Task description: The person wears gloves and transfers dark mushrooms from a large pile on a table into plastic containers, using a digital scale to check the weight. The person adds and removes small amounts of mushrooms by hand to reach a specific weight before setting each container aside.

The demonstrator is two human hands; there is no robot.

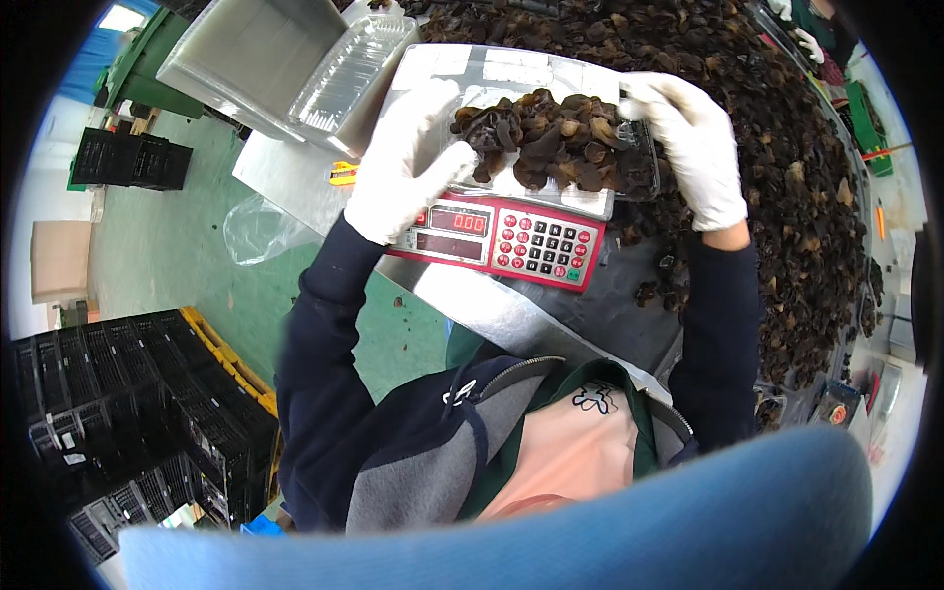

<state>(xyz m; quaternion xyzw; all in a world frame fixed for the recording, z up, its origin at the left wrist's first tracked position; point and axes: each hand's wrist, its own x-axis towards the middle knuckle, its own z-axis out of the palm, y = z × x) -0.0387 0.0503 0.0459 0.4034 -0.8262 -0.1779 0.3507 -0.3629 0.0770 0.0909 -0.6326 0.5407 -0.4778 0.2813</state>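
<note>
A clear plastic tray [639, 177] heaped with dark brown, curled pieces like wood ear mushrooms [546, 138] rests over the steel pan of a red digital scale [442, 253]. Both hands wear white gloves. My left hand [403, 162] grips the tray's left end, fingers curved and thumb at the near corner, hiding part of that end. My right hand [693, 147] holds the opposite end with fingers bent over its far corner.
Stacked clear containers [354, 74] and a yellow cutter [342, 173] sit left on the steel table [275, 177]. Loose dark pieces [787, 216] cover the right side. Black crates [128, 413] stand lower left, beside a green floor [246, 315]. Another person's gloved hand [810, 44] shows top right.
</note>
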